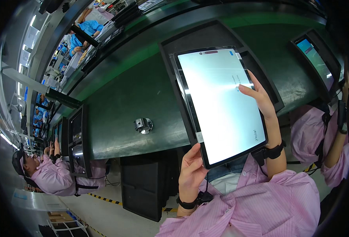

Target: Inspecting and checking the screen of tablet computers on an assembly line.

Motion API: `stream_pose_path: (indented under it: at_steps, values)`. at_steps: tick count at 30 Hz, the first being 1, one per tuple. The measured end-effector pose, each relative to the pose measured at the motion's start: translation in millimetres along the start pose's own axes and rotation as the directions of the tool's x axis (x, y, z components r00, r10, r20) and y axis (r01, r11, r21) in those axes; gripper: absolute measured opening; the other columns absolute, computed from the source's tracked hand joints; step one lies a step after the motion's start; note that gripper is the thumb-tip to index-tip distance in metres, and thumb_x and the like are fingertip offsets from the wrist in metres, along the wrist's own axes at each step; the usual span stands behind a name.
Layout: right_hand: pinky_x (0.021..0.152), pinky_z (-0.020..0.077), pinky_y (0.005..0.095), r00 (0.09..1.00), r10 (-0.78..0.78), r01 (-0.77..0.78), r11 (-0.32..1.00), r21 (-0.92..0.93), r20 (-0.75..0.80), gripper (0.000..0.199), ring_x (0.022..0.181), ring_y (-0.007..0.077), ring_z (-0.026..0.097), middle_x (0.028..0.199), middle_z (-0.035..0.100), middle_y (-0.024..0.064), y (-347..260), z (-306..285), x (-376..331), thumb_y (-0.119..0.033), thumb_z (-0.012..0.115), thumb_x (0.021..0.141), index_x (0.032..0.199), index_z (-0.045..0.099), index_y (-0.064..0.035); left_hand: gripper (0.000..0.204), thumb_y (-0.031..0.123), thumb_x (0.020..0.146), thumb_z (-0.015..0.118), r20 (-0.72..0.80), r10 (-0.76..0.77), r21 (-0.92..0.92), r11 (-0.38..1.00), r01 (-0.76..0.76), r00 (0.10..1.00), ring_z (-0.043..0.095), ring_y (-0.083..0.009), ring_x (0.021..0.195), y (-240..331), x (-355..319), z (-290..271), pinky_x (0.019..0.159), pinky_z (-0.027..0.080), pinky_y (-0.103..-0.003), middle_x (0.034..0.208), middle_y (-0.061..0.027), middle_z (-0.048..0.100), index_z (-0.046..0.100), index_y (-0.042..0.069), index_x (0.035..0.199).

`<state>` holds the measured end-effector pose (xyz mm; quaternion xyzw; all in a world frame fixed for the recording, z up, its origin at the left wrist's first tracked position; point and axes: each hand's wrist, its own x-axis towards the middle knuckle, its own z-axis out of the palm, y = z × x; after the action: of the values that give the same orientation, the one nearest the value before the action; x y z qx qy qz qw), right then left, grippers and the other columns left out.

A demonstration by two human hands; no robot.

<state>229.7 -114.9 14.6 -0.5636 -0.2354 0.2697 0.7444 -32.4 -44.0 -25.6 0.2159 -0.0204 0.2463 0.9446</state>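
A large tablet [221, 114] with a lit, pale screen is held up in front of me, tilted over a black tray [206, 35]. My left hand [192, 170] grips its near left corner. Along the right edge, my right hand [259, 94] is closed round the tablet, with the thumb lying over the screen. A clear film sticks out past the tablet's left edge, and small whitish tabs show at two edges. The fingers behind the tablet are hidden. The black tray rests on the green bench beneath the tablet.
A small metal fixture [143, 125] stands on the green bench [115, 94] to the left. At the far right lies another tablet [314, 59] in a tray. Black trays [143, 185] stand below the bench edge. Co-workers in pink sit on both sides [56, 175].
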Motion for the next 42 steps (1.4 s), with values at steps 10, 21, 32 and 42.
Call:
stream_pose_path:
  at_steps: [10,21,32,42]
  values:
    - [0.100,0.0396,0.0334,1.000,-0.003,0.001,0.998,-0.059,-0.022,0.085,0.118,0.0283,0.054,0.124,0.054,0.0233,-2.0,3.2,-2.7,-0.029,0.077,0.074,0.141,0.036,0.0037,0.054,-0.015,0.086,0.051,0.022,-0.006,-0.104,0.995,0.008,1.000,0.054,-0.0309,0.121,-0.1,-2.7,-8.9,0.099,0.050,-0.043,0.135,-0.0200,0.050,0.048,0.005,0.136]
    - [0.104,0.0348,0.0291,0.997,-0.040,0.036,0.998,0.055,0.068,0.071,0.122,0.0189,0.049,0.130,0.052,0.0123,-4.9,2.8,-2.2,-0.019,0.073,0.080,0.139,0.040,0.0033,0.058,-0.013,0.080,0.061,-0.111,-0.072,-0.122,0.991,0.059,0.991,0.054,-0.0238,0.117,-0.2,1.3,4.5,0.095,0.051,-0.037,0.130,-0.0134,0.047,0.033,0.007,0.127]
    - [0.110,0.0250,0.0297,0.997,-0.056,0.056,0.998,-0.001,0.051,0.073,0.132,0.0204,0.039,0.139,0.044,0.0148,-6.4,2.3,-4.9,-0.018,0.072,0.079,0.139,0.039,0.0061,0.073,-0.015,0.075,0.066,-0.119,-0.065,-0.092,0.994,0.054,0.991,0.052,-0.0239,0.120,-2.6,2.0,5.1,0.097,0.048,-0.033,0.133,-0.0164,0.046,0.032,0.007,0.135]
    - [0.111,0.0227,0.0302,0.992,-0.078,0.077,0.997,0.017,0.096,0.075,0.133,0.0206,0.037,0.141,0.042,0.0160,-2.3,-2.0,-3.1,-0.020,0.073,0.079,0.140,0.037,0.0077,0.086,-0.014,0.077,0.062,-0.047,-0.111,-0.076,0.991,0.107,0.993,0.046,-0.0373,0.127,-0.7,-3.2,-5.9,0.098,0.043,-0.059,0.142,-0.0232,0.036,0.019,0.009,0.147]
